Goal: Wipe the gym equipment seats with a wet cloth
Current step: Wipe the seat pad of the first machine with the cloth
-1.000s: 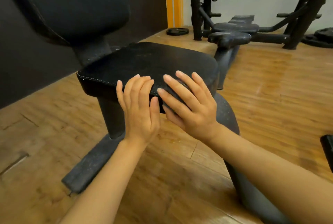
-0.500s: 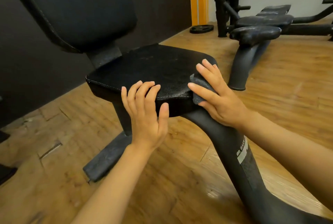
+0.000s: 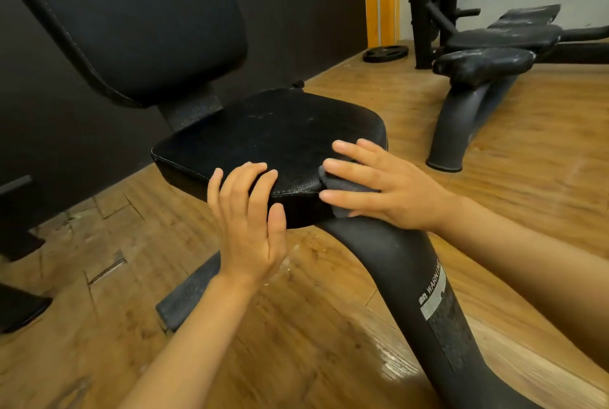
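Wood-plank floor [image 3: 329, 359], pebbled black seat [image 3: 273, 135] — right hand [image 3: 392, 188] flattening grey cloth [image 3: 342, 184]

One readable label

A pale sticker [image 3: 432, 290] on the black frame tube [image 3: 395, 263] reads "WARNING", its last letter cut off; the smaller print beside it is too blurred to read.

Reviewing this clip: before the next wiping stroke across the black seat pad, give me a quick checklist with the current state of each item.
1. Cloth under the right hand: ok, fingers press it flat.
2. Cloth in contact with the seat pad: ok, at its front right corner.
3. Left hand steadying the seat: ok, fingers rest over the front edge.
4. Stroke path free: ok, nothing lies on the pad top.
5. Cloth wet: cannot tell.
6. Backrest wiped: cannot tell.
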The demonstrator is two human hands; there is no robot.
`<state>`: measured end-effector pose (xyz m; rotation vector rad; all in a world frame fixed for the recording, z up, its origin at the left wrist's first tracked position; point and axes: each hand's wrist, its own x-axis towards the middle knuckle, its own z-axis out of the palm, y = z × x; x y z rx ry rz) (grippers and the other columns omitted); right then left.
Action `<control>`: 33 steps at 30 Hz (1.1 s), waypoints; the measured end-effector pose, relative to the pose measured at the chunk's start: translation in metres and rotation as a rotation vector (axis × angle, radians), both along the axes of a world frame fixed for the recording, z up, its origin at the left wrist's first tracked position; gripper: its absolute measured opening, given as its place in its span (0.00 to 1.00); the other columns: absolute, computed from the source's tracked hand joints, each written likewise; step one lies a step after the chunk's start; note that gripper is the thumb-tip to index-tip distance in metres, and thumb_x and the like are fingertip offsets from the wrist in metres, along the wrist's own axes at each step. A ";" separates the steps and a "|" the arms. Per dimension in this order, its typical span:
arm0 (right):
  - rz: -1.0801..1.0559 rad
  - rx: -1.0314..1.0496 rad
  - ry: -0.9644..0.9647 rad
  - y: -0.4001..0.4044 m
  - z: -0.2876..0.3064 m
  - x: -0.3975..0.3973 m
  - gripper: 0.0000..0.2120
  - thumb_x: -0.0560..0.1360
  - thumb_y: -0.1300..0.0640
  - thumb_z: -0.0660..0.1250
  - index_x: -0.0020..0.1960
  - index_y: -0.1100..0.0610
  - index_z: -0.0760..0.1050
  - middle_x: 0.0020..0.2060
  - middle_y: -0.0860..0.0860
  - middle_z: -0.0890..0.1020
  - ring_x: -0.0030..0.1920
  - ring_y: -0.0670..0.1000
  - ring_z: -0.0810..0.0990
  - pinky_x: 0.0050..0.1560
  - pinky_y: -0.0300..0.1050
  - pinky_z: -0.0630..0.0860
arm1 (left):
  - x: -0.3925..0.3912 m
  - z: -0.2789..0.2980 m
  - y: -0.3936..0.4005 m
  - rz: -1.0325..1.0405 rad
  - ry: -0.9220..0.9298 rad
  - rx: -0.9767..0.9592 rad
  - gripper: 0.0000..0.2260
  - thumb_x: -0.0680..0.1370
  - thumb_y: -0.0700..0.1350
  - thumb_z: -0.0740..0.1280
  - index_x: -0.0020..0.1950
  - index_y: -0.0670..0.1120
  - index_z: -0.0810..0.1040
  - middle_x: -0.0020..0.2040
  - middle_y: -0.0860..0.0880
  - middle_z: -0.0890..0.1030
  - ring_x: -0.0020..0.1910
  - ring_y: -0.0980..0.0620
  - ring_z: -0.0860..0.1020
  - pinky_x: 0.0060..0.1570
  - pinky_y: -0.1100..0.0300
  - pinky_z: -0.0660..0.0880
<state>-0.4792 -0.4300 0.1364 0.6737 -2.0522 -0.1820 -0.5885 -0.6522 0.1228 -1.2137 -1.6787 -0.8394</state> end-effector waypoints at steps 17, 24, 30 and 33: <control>0.139 0.111 0.059 -0.014 0.019 -0.015 0.20 0.82 0.57 0.66 0.73 0.53 0.67 0.73 0.55 0.68 0.76 0.60 0.63 0.77 0.56 0.60 | 0.010 0.008 -0.001 0.048 0.034 -0.055 0.16 0.84 0.50 0.51 0.67 0.43 0.68 0.65 0.44 0.71 0.65 0.44 0.70 0.72 0.44 0.60; 0.089 -0.035 -0.027 0.052 -0.006 -0.014 0.25 0.86 0.54 0.56 0.80 0.46 0.53 0.81 0.47 0.47 0.80 0.58 0.47 0.79 0.59 0.50 | 0.017 0.005 0.006 0.053 -0.002 -0.048 0.16 0.83 0.49 0.51 0.66 0.43 0.68 0.64 0.44 0.70 0.65 0.43 0.70 0.74 0.44 0.57; 0.126 -0.009 0.015 -0.017 0.020 -0.013 0.18 0.84 0.53 0.61 0.72 0.57 0.72 0.72 0.58 0.71 0.74 0.64 0.66 0.74 0.61 0.63 | 0.016 0.004 0.004 0.053 -0.022 -0.045 0.17 0.84 0.50 0.50 0.67 0.43 0.68 0.65 0.44 0.70 0.66 0.44 0.69 0.72 0.42 0.58; 0.088 0.003 0.036 -0.038 0.025 -0.012 0.16 0.83 0.53 0.65 0.68 0.58 0.77 0.69 0.58 0.75 0.71 0.64 0.71 0.71 0.62 0.69 | 0.014 0.003 0.002 0.025 -0.027 -0.048 0.17 0.84 0.50 0.50 0.68 0.44 0.68 0.65 0.44 0.70 0.66 0.44 0.69 0.71 0.39 0.60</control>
